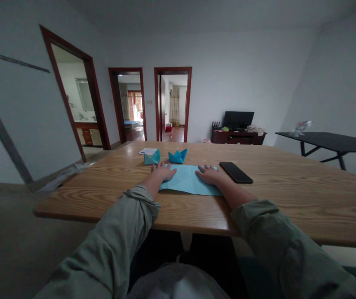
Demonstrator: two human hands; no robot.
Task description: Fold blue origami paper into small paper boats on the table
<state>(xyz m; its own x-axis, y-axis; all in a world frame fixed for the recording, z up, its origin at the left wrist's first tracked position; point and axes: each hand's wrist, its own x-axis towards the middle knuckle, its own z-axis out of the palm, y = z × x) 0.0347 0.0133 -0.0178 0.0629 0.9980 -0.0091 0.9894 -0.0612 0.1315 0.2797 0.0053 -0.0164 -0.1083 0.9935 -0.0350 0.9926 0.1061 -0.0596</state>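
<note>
A light blue sheet of paper lies flat on the wooden table, its long side running left to right. My left hand rests on the sheet's left end, palm down with the fingers apart. On the right part of the sheet my right hand presses down, its fingers spread. Just beyond the sheet stand two folded paper shapes, a pale teal one near my left fingertips and a brighter blue one to its right.
A black phone lies right of my right hand. Behind the teal shape is a small printed paper. Farther off are a cabinet with a monitor and a black table at the right.
</note>
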